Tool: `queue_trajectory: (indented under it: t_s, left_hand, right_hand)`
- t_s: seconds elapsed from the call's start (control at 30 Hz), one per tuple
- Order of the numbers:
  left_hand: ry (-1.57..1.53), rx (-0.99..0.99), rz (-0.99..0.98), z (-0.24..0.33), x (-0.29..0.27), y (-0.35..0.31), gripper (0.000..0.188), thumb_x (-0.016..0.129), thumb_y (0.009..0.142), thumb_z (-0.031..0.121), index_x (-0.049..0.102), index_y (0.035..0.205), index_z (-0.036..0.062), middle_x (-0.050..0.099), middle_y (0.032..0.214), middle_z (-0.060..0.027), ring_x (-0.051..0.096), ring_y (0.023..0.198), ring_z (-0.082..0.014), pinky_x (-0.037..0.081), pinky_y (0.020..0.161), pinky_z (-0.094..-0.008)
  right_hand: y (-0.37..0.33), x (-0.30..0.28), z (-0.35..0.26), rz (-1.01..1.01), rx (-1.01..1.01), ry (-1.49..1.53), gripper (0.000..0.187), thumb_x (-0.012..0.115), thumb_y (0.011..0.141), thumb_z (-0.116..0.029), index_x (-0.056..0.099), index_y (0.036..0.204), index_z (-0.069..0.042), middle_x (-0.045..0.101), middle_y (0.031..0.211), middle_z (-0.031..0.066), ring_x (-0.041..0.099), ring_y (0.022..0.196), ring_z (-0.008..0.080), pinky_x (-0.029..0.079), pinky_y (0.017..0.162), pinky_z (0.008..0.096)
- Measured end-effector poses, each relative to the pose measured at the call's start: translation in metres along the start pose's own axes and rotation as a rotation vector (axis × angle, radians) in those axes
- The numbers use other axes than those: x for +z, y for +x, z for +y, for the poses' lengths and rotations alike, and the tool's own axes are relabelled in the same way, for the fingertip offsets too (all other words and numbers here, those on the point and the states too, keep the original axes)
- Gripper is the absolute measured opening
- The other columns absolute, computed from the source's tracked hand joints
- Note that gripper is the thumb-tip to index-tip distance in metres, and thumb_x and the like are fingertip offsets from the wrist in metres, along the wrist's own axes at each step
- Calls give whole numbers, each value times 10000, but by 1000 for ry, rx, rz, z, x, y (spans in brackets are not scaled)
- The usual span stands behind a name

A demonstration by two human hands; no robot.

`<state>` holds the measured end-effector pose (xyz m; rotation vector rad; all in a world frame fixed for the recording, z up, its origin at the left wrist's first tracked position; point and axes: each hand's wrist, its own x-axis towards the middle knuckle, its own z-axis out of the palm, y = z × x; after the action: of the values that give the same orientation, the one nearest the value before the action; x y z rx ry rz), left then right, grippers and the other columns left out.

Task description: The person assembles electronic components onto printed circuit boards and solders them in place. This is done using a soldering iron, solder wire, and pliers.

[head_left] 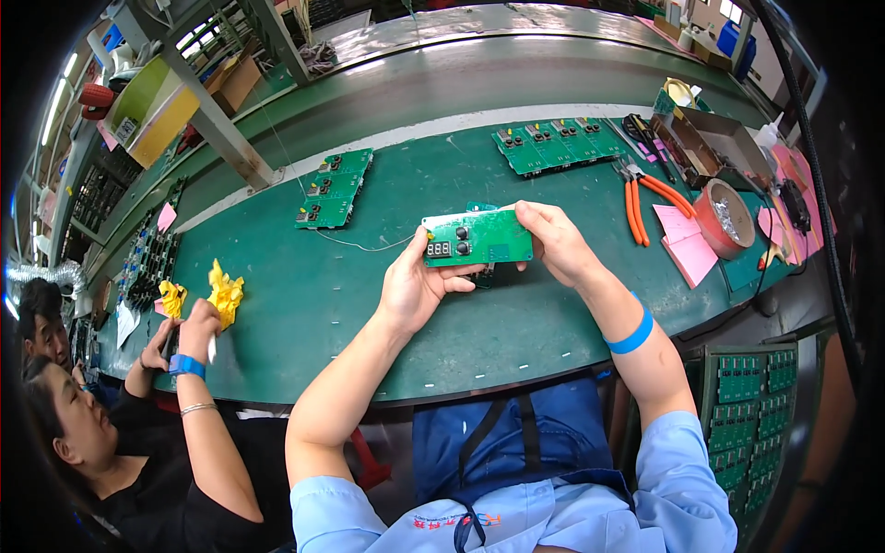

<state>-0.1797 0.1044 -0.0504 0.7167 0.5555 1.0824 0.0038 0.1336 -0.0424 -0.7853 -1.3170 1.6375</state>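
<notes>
Between my two hands I hold up a green circuit board with a small digit display and two black round parts near its left end. My left hand grips the board's left end, fingers curled beneath it. At the upper right corner, my right hand pinches the edge. Under the held board, partly hidden, another green board lies on the green bench top. A thin solder wire runs from the left to the held board's left end.
Green board panels lie at the far left and far right. To the right are orange-handled pliers, pink paper, a tape roll and an open box. A co-worker's hands work near yellow cloths. A board rack stands lower right.
</notes>
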Motion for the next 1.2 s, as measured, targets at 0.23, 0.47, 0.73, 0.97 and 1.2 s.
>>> queue_trajectory:
  t_s: [0.23,0.47,0.73,0.97,1.2]
  left_hand:
    - [-62,-20,-22,-1,-5,1,446,215,851,364,390,1041,1,503,947,-164,533,834,-275,496,567,-299]
    - [-29,-20,57,-1,-4,1,443,225,850,364,378,1040,-5,503,944,-167,538,820,-273,495,561,-294]
    - [-9,0,63,-1,-5,2,446,224,851,359,370,1048,-13,504,943,-173,543,805,-276,496,553,-287]
    - [-19,3,56,0,-2,2,457,241,845,372,382,1044,-14,507,943,-176,537,824,-287,500,549,-281]
    - [-7,18,50,-1,-4,1,460,256,840,382,379,1052,-7,505,951,-177,533,834,-289,504,549,-272]
  right_hand:
    - [2,-2,2,-40,72,102,376,373,814,-381,504,826,-28,524,661,25,490,552,83,411,435,208]
    - [3,-2,5,-25,80,90,369,367,818,-376,504,822,-33,514,654,22,480,542,83,420,446,213]
    - [3,-1,4,-14,89,67,357,372,819,-367,507,823,-37,515,672,22,475,558,80,426,469,222]
    - [5,-4,8,-29,119,138,356,364,822,-368,505,840,-41,518,679,18,475,569,77,420,481,218]
    - [4,-2,8,-5,110,164,405,336,822,-398,506,874,-33,532,727,36,483,596,96,410,493,230]
